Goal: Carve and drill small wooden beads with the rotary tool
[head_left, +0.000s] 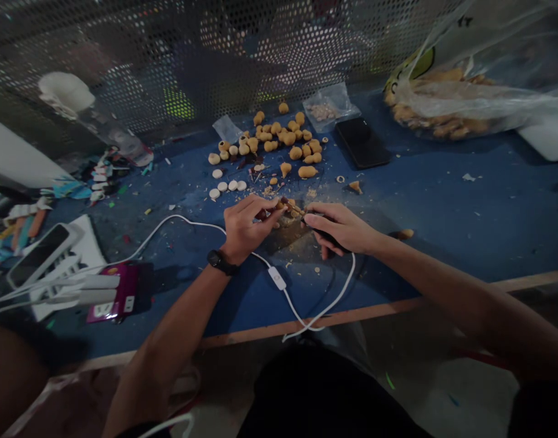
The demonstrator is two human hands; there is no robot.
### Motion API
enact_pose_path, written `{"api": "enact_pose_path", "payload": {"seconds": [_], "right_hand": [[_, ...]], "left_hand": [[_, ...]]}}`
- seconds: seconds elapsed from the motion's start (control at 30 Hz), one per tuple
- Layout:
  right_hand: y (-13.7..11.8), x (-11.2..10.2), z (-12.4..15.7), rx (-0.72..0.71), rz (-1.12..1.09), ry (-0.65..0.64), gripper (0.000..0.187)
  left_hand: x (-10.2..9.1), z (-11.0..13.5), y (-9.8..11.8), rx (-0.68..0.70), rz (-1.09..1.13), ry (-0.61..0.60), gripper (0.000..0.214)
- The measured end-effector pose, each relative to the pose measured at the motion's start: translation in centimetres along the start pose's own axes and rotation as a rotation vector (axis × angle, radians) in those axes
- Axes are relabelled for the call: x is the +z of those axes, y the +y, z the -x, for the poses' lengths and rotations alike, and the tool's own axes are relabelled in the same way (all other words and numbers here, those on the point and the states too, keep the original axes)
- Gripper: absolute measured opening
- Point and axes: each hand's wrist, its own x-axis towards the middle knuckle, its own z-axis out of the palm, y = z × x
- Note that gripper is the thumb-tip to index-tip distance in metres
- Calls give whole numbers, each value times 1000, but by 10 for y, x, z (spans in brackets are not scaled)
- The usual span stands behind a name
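My left hand (249, 226) pinches a small tan piece (285, 208), which looks like a peanut shell or a carved bead, with some dark bit at its tip. My right hand (336, 228) is shut around a dark handheld tool (323, 233), probably a small electric one. Its white cable (279, 280) with an inline switch runs across the blue workbench (443, 213). The tool's tip is hidden by my fingers, close against the held piece. Beyond my hands lie several tan peanut-shaped pieces (283, 137) and pale round discs (227, 186), amid scattered shavings and dust.
A black smartphone (361, 142) and a small plastic bag (327, 108) lie at the back. A clear bag of tan pieces (436, 103) sits back right. At left are a power strip (73, 286), another phone (41, 255) and colourful scraps. Perforated mesh (124, 61) rises behind the bench.
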Motion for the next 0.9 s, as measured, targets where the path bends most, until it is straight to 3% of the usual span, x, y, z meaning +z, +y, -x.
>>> {"api": "enact_pose_path", "payload": {"seconds": [0.9], "right_hand": [[-1, 1, 0, 2, 59, 27, 24]], "left_hand": [[1, 1, -2, -3, -7, 42, 12]]}}
